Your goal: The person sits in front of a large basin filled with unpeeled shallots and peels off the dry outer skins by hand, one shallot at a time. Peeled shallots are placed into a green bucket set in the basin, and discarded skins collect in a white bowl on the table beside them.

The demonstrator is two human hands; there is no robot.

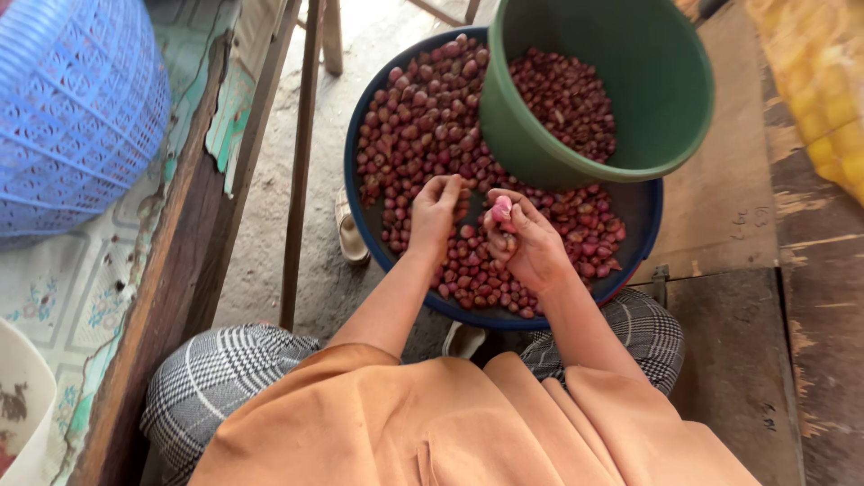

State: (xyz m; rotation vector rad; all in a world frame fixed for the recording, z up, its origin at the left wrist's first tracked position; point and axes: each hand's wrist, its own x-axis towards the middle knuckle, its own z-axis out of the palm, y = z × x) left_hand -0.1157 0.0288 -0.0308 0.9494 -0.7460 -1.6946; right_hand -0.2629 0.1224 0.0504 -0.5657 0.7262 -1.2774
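- The person sits over a wide blue basin point(360, 193) heaped with small red shallots point(423, 126), their skins on.
- The right hand point(531, 243) is curled, its fingertips pinching one pale pink shallot point(501, 209) that looks peeled, held just above the heap.
- The left hand point(436, 211) hangs beside it with fingers bent downward, the tips touching the shallots in the basin; whether it grips one cannot be told.
- A green bucket point(666, 90) rests tilted on the far rim of the basin, with more red shallots lying inside it.
- Judging by the heap, the peeling seems early: one bulb is bare, and nearly all the rest, in basin and bucket, are unpeeled.
- A blue lattice basket point(72, 108) stands well apart at the left.
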